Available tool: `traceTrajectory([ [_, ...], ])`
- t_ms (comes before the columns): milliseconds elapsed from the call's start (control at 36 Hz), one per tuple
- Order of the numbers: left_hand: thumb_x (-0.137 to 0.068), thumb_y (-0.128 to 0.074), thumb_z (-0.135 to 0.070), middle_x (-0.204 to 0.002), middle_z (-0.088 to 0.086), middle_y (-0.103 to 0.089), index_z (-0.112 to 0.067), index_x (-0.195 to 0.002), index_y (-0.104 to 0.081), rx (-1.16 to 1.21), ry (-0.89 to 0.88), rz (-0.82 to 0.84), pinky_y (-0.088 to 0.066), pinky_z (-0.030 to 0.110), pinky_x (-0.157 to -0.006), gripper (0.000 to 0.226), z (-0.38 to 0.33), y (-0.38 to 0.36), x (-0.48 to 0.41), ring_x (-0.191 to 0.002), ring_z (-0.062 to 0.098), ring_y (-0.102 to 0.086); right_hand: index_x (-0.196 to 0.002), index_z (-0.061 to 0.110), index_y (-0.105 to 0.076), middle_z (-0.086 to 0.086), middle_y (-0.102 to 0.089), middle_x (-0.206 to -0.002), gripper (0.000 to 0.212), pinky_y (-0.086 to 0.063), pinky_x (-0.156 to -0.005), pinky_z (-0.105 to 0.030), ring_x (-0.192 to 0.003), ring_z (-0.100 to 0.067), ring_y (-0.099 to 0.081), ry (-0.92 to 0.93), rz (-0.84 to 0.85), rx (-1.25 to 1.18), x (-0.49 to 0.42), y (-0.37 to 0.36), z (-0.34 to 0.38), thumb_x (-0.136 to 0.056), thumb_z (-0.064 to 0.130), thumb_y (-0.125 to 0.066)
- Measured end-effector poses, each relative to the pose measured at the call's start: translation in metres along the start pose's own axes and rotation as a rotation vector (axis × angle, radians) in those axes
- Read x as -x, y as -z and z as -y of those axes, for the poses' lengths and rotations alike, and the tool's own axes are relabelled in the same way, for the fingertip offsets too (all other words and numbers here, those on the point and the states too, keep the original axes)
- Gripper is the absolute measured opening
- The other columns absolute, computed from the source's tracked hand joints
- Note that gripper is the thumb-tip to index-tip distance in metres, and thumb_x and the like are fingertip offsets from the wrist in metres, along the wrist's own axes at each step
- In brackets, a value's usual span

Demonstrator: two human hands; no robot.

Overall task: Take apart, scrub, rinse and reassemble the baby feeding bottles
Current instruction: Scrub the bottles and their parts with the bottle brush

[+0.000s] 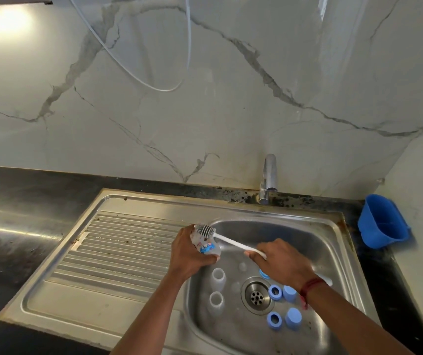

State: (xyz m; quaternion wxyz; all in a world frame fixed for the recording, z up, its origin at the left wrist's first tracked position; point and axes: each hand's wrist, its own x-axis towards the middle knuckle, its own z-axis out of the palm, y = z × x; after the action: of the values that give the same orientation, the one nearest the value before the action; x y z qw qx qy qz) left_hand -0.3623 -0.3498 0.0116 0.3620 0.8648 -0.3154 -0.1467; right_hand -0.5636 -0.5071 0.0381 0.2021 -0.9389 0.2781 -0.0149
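Note:
My left hand (190,254) grips a clear baby bottle (205,245) with a blue printed label, held over the left rim of the sink basin (315,239). My right hand (279,262) holds the white handle of a bottle brush (231,242); its grey bristle head (204,230) lies against the bottle's upper end. Two clear bottle parts (218,276) (216,299) stand in the basin. Two blue rings (275,292) (274,321) and two blue caps (289,293) (293,317) lie right of the drain (256,295). Another blue piece (263,273) is partly hidden under my right hand.
A ribbed steel drainboard (118,249) stretches left of the basin. The chrome tap (269,178) stands at the back. A blue plastic holder (382,221) sits on the dark counter at the right. Marble wall behind.

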Motion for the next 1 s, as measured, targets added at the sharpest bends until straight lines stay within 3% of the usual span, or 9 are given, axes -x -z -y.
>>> traceTrajectory([
  [83,-0.045,-0.095,-0.041,-0.115,-0.006,-0.060,-0.022,-0.124,-0.056,0.081,0.101,-0.058,-0.053,0.026,-0.083,0.090,0.007,0.004,0.000,-0.102,0.015,-0.060,-0.059,0.029,-0.041,0.007,-0.048,-0.058,0.051,-0.044,-0.055,-0.031,-0.056,-0.010,-0.050,0.004,0.018,-0.015,0.004,-0.002,-0.004,-0.095,0.065,-0.040],
  [139,-0.042,-0.095,-0.046,-0.120,-0.005,-0.059,-0.024,-0.127,-0.055,0.094,0.129,-0.073,-0.056,0.035,-0.090,0.097,0.011,0.010,-0.003,-0.105,0.017,-0.062,-0.058,0.031,-0.041,0.008,-0.048,-0.057,0.050,-0.044,-0.056,-0.028,-0.056,-0.009,-0.051,0.016,0.050,-0.025,0.009,-0.001,-0.008,-0.095,0.064,-0.042],
  [250,-0.042,-0.096,-0.048,-0.122,-0.005,-0.059,-0.025,-0.130,-0.052,0.087,0.133,-0.072,-0.057,0.037,-0.091,0.101,0.012,0.015,-0.006,-0.103,0.019,-0.065,-0.060,0.031,-0.044,0.009,-0.049,-0.059,0.048,-0.039,-0.056,-0.021,-0.056,-0.006,-0.049,0.021,0.079,-0.031,0.015,-0.001,-0.015,-0.095,0.064,-0.042],
  [389,-0.036,-0.087,-0.057,-0.121,-0.009,-0.055,-0.024,-0.133,-0.051,0.103,0.065,-0.017,-0.057,0.044,-0.090,0.109,-0.004,0.007,0.004,-0.103,0.020,-0.065,-0.057,0.023,-0.044,0.006,-0.047,-0.055,0.054,-0.042,-0.057,-0.033,-0.054,-0.006,-0.042,-0.037,0.007,-0.105,0.008,-0.006,-0.016,-0.095,0.063,-0.044],
  [556,-0.035,-0.088,-0.058,-0.118,-0.010,-0.057,-0.029,-0.131,-0.049,0.181,0.049,-0.015,-0.060,0.039,-0.085,0.108,-0.011,0.001,0.012,-0.103,0.014,-0.065,-0.055,0.021,-0.043,0.001,-0.047,-0.052,0.058,-0.044,-0.058,-0.036,-0.052,-0.007,-0.039,-0.057,-0.070,-0.206,0.006,-0.015,-0.016,-0.093,0.065,-0.043],
  [694,-0.052,-0.098,-0.021,-0.112,-0.003,-0.065,-0.026,-0.123,-0.053,0.387,0.162,-0.123,-0.054,0.012,-0.062,0.084,-0.015,0.011,0.006,-0.088,0.005,-0.068,-0.051,0.023,-0.040,0.004,-0.040,-0.048,0.058,-0.036,-0.054,-0.030,-0.049,-0.011,-0.039,-0.030,-0.097,-0.302,0.016,-0.021,-0.016,-0.092,0.062,-0.049],
  [778,-0.052,-0.098,-0.021,-0.114,-0.001,-0.066,-0.027,-0.121,-0.055,0.430,0.175,-0.156,-0.059,0.020,-0.067,0.082,-0.014,0.016,0.004,-0.089,0.011,-0.071,-0.051,0.021,-0.038,0.002,-0.038,-0.049,0.058,-0.031,-0.052,-0.024,-0.048,-0.010,-0.037,-0.019,-0.094,-0.320,0.021,-0.022,-0.018,-0.093,0.058,-0.052],
  [889,-0.054,-0.098,-0.018,-0.113,-0.003,-0.064,-0.023,-0.128,-0.054,0.441,0.176,-0.090,-0.055,0.014,-0.060,0.087,-0.017,0.012,0.010,-0.086,0.003,-0.068,-0.051,0.020,-0.037,0.003,-0.037,-0.048,0.058,-0.031,-0.052,-0.024,-0.047,-0.009,-0.036,-0.054,-0.091,-0.347,0.020,-0.023,-0.017,-0.093,0.056,-0.054],
  [1000,-0.052,-0.098,-0.016,-0.110,-0.008,-0.063,-0.024,-0.129,-0.053,0.471,0.145,-0.036,-0.058,0.020,-0.064,0.089,-0.022,0.003,0.018,-0.089,0.004,-0.067,-0.048,0.024,-0.037,0.006,-0.037,-0.046,0.057,-0.031,-0.051,-0.022,-0.047,-0.009,-0.037,-0.090,-0.127,-0.397,0.019,-0.024,-0.013,-0.094,0.049,-0.058],
])
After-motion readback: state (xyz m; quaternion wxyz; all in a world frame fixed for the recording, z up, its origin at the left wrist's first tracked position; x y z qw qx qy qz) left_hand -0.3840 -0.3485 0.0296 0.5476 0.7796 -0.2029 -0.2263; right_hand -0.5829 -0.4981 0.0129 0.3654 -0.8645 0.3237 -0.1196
